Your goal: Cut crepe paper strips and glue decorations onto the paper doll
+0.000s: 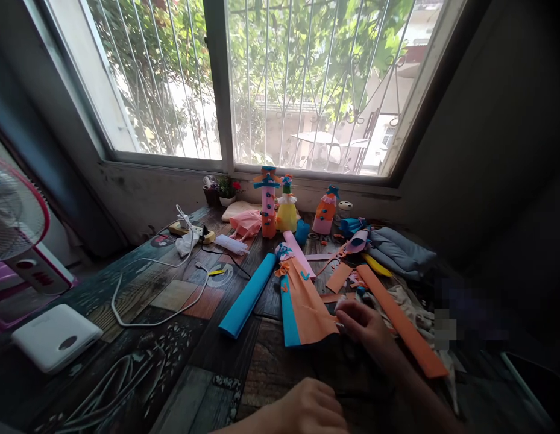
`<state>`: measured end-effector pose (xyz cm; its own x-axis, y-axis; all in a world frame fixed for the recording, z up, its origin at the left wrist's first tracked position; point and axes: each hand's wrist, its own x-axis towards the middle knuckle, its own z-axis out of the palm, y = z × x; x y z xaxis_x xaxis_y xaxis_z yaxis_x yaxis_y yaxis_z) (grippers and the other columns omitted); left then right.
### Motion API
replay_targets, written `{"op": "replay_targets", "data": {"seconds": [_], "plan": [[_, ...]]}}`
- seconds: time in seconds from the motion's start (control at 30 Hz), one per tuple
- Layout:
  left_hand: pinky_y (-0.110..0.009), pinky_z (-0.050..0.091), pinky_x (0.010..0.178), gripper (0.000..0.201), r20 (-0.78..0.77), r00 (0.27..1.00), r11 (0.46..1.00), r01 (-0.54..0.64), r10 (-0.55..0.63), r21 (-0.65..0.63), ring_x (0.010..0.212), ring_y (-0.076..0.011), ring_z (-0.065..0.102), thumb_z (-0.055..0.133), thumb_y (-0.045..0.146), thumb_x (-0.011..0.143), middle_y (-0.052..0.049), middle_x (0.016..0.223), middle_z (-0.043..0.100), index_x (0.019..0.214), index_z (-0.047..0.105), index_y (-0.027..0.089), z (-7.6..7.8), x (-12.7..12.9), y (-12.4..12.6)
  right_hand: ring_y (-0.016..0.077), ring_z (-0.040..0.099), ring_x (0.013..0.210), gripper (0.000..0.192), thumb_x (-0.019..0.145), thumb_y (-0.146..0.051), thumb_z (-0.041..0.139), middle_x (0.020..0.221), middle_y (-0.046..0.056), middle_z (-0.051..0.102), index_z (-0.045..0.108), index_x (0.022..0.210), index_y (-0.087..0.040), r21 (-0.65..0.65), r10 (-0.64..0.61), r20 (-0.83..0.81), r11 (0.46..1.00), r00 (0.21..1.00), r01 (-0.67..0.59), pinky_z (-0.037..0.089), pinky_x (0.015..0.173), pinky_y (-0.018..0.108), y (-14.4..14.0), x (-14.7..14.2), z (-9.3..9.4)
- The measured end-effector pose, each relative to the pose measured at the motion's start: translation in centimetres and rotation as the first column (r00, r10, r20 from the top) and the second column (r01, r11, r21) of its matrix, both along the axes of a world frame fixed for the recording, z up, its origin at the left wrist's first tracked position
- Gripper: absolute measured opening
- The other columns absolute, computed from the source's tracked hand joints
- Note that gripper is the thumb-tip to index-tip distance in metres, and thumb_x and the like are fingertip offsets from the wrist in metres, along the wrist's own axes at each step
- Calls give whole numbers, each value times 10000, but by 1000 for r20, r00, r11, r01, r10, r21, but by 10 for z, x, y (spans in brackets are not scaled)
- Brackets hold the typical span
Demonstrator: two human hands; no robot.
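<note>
An orange paper figure point(307, 301) with a blue strip down its left side lies flat in the middle of the table. My right hand point(365, 328) reaches in from the right, its curled fingertips pinching the figure's lower right corner. My left hand point(309, 410) rests at the bottom edge of the view, fingers curled into a loose fist with nothing visible in it. A rolled blue paper point(248, 295) lies just left of the figure. A long orange strip point(404, 328) runs diagonally to the right of my right hand.
Three decorated bottles point(286, 208) stand at the back under the barred window. A pink roll point(298, 244), paper scraps and grey cloth point(401, 250) lie nearby. White cables point(139, 301), a white box point(56, 337) and a fan point(12, 223) fill the left side.
</note>
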<state>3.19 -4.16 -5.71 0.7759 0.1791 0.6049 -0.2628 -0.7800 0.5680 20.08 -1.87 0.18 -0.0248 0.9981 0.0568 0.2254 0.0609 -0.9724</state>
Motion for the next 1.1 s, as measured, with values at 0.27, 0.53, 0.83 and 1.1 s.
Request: {"op": "replay_targets", "data": {"seconds": [0.27, 0.53, 0.83, 1.1], "plan": [[-196, 461, 635, 411, -160, 879, 747, -469, 450, -472, 691, -114, 579, 476, 127, 795, -56, 905, 650, 1204, 506, 161, 92, 8, 6, 106, 387, 428, 251, 752, -463, 640, 569, -42, 490, 585, 882, -256, 32, -188, -359, 976, 914, 214, 326, 399, 229, -30, -1, -22], [-241, 459, 706, 252, -187, 844, 725, -529, 503, -441, 832, -164, 581, 479, 122, 777, -77, 997, 618, 972, 638, 139, 111, 31, 30, 139, 520, 523, 239, 725, -403, 677, 626, 4, 631, 681, 842, -195, 98, -149, -303, 978, 941, 186, 402, 491, 236, -33, 11, -12], [-252, 448, 701, 240, -225, 839, 620, -523, 495, -585, 821, -176, 605, 465, 120, 780, -78, 939, 640, 921, 659, 125, 94, 16, 30, 129, 489, 494, 191, 766, -381, 658, 527, -23, 567, 690, 828, -203, 39, -121, -363, 989, 924, 145, 378, 492, 238, -35, 3, -15], [-228, 433, 732, 173, -209, 842, 684, -529, 497, -503, 875, -160, 596, 517, 167, 840, -37, 955, 662, 943, 654, 191, 76, -4, 13, 96, 436, 489, 194, 792, -362, 642, 540, -42, 481, 657, 724, -181, 40, -40, -367, 997, 929, 59, 348, 490, 214, -38, -8, -9]]}}
